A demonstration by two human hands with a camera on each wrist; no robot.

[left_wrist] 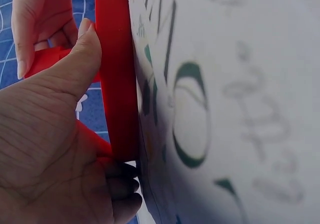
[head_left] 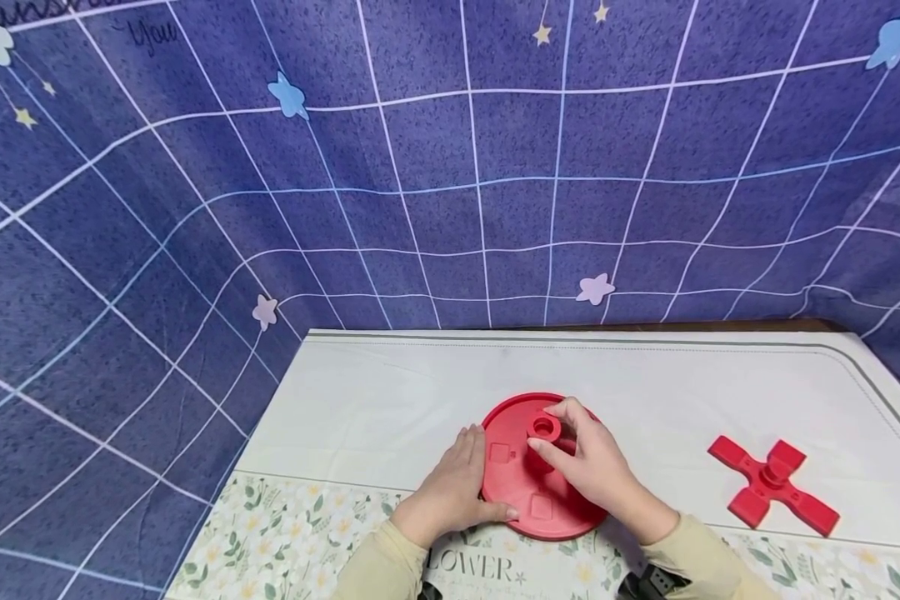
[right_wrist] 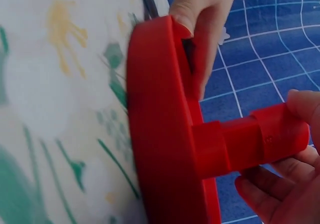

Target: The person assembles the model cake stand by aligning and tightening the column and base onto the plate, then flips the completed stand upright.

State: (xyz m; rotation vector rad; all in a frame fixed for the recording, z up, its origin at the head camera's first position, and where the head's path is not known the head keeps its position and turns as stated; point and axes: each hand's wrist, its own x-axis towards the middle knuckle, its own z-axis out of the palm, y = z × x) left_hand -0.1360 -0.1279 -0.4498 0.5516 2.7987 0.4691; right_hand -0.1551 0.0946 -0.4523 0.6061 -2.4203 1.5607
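Note:
A round red plate with a raised rim lies on the table, square recesses in its face. From its middle rises a red hollow post, which looks stepped from the side. My right hand pinches the top of this post between thumb and fingers. At the plate's left edge, my left hand holds the rim, its thumb over the front and the fingers along the side. The plate's right part is partly hidden behind the right hand.
A red cross-shaped piece with a short central stub lies to the right on the table. The table wears a white cover with a flowered front band. A blue gridded curtain hangs behind and at the left.

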